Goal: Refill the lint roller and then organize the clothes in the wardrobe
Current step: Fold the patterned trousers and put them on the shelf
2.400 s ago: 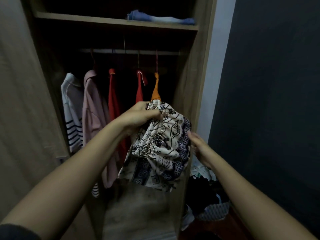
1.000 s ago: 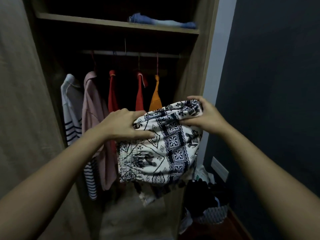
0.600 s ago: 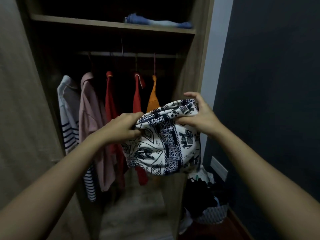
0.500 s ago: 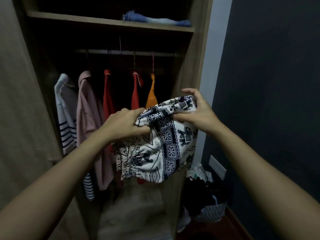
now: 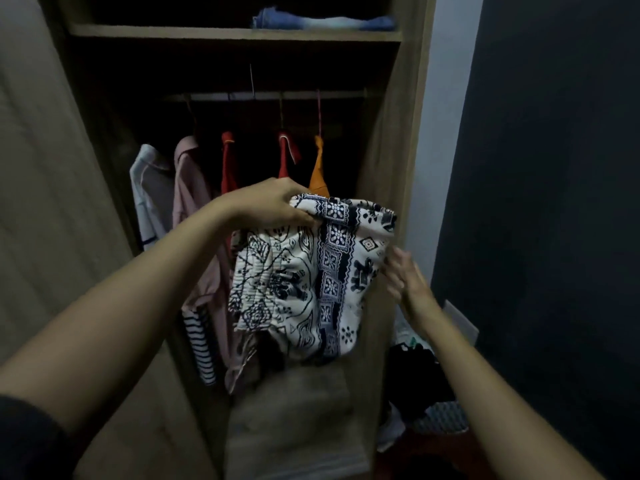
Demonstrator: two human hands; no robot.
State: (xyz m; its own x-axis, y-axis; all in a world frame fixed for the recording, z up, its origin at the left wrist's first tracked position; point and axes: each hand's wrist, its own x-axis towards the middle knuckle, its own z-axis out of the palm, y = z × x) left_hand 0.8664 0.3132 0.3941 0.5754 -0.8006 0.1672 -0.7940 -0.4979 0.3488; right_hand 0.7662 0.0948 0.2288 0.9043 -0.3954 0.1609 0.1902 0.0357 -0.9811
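Black sleeve cloth [image 5: 24,438] shows at the nearest left corner, and from there two bare forearms reach toward the open wardrobe [image 5: 391,133]. The left hand [image 5: 273,206] has fingers and thumb curled over the top fold of the printed garment [image 5: 311,278], a white cloth with a navy pattern. It hangs bunched in the air before the wardrobe opening, not yet on any shelf or hanger. The likely trouble is that one pinch at one corner bears the whole piece. The loose lower layers may slide open and spoil the fold, or the cloth may slip free and drop to the floor. Its hem could also drag on the shirts close behind. The left hand is raised with its knuckles up and the wrist nearly level. The right hand [image 5: 403,275] sits lower, just beside the garment's right edge. It is blurred, and its fingers look straight, spread and gripping nothing. I cannot tell whether they brush the cloth. Low on the right, a basket [image 5: 440,417] on the floor holds dark clothes [image 5: 415,372]. Behind the garment hang a striped white shirt [image 5: 149,188], a pink shirt [image 5: 190,188], a red top [image 5: 228,161], a second red top [image 5: 285,157] and an orange top [image 5: 320,168], all from the rail [image 5: 277,95]. Above the rail, a shelf [image 5: 156,31] carries folded blue denim [image 5: 322,22].
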